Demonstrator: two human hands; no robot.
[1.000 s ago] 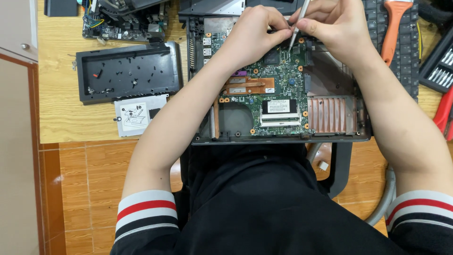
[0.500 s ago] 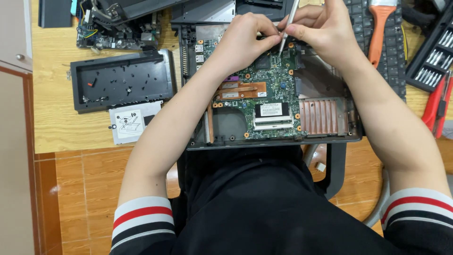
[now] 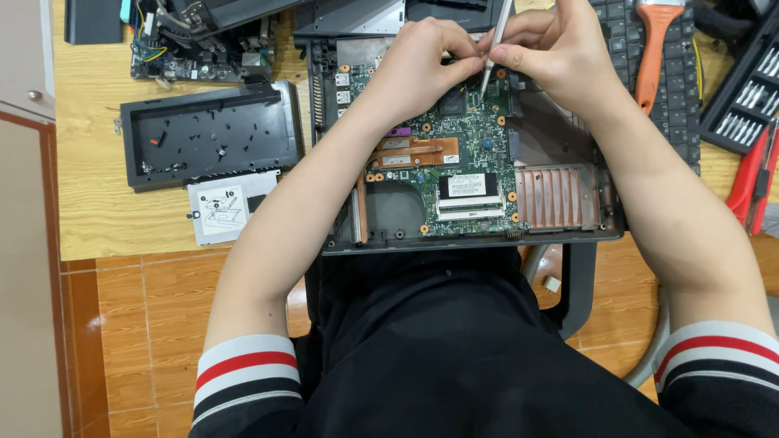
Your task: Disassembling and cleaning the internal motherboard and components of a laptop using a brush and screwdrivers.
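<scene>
While pinched by fingers (image 3: 507, 55), tool (image 3: 495, 49) meets motherboard (image 3: 454, 154).

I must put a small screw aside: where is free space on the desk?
Bare wood lies left of the black cover and drive caddy. Right of the laptop, keyboard and bit case crowd it.

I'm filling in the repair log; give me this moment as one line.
left hand: fingertips on green circuit board | right hand: grip on thin metal tool, tip at board | opened laptop base at desk edge
</scene>
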